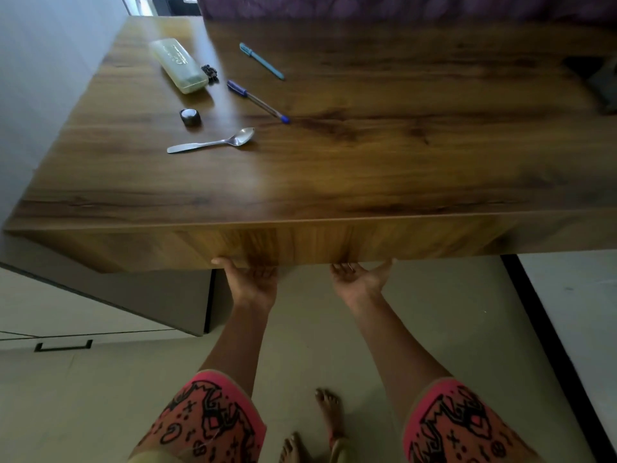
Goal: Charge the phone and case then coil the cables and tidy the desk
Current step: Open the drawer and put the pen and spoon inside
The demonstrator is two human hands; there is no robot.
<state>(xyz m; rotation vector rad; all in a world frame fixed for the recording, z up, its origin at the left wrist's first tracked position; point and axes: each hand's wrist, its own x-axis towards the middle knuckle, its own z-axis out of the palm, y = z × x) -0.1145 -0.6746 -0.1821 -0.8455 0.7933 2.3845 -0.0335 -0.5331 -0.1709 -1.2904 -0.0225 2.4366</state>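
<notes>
Wooden tabletop held pens; under its near edge, left hand and right hand reached palms-up, grip wide, empty.

1 view only, from a wide-angle camera worn on the person's head, looking forward and steeply down. it stands close over the near edge of the wooden desk, whose top fills the upper half and runs away toward the far wall. below the edge it takes in the forearms, the floor and bare feet.
</notes>
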